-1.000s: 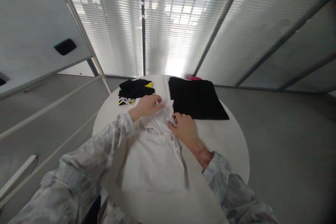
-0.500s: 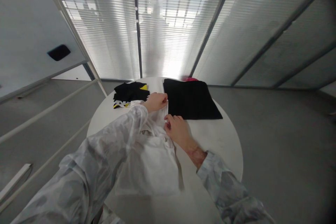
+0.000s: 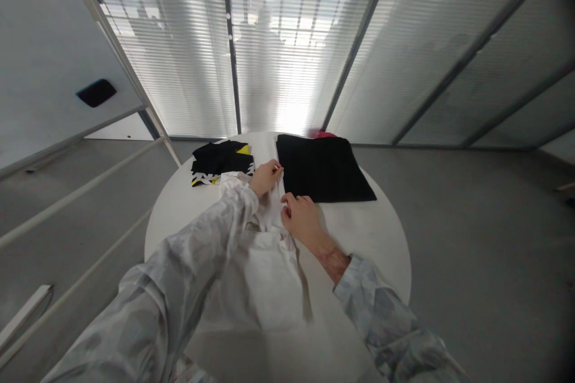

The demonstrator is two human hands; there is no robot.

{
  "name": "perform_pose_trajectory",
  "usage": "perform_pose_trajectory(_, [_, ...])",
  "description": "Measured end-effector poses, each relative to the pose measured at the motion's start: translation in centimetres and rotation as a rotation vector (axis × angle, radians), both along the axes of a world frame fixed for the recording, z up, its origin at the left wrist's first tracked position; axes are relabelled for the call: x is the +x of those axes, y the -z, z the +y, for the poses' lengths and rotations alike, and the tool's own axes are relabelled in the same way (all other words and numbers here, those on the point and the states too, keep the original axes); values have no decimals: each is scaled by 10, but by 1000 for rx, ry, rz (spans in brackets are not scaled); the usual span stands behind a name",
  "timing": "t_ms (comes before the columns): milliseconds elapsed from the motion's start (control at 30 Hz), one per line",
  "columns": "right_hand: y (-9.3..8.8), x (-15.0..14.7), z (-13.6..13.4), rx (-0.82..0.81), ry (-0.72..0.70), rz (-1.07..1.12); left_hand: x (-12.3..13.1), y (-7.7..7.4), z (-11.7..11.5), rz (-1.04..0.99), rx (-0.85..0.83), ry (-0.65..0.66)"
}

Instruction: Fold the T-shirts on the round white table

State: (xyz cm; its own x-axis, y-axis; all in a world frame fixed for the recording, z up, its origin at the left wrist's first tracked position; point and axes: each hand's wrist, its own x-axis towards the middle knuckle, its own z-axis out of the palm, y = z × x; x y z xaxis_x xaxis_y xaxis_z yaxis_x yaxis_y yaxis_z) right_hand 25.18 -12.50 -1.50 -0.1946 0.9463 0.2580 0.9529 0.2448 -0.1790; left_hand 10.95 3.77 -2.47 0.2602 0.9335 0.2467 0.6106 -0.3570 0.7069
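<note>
A white cloth garment (image 3: 269,269) lies on the round white table (image 3: 372,245), its lower part spread flat and its upper part bunched. My left hand (image 3: 266,177) pinches the garment's far right edge, fingers closed. Nearer to me, my right hand (image 3: 302,218) is closed on the same edge, thumb and fingers together. Just right of the fingers lies a flat black folded cloth (image 3: 321,170). My left sleeve covers part of the garment's left side.
Black cloth with yellow and white patches (image 3: 221,161) lies at the table's far left. Something pink-red (image 3: 324,134) shows behind the black cloth. A pale railing (image 3: 85,191) runs along the left, and a blind-covered glass partition (image 3: 287,60) stands beyond the table.
My left hand has turned slightly while pinching the edge, and the white cloth near it lies a little straighter. My right hand stays at nearly the same place. The view has shifted slightly.
</note>
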Motion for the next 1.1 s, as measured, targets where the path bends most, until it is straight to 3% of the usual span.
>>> perform_pose_trajectory(233, [-9,0,-7,0,121,-91,-13,-1,-6,213,132,-34])
perform_pose_trajectory(367, [-13,-2,-9,-20,119,-159,-45,-4,-1,406,262,229])
perform_pose_trajectory(467, [-13,-3,-8,-37,76,-180,-65,0,2,409,322,384])
perform_pose_trajectory(633, [-8,-4,-7,-42,53,-191,-64,5,4,429,301,245])
perform_pose_trajectory(800, [-12,0,-6,26,50,-148,-54,-6,0,473,488,153])
perform_pose_trajectory(933, [-24,4,-9,48,-98,-11,-69,-24,-22,388,532,179])
perform_pose_trajectory(1100, [-32,10,-27,-99,-321,126,-132,-47,-79,301,276,166])
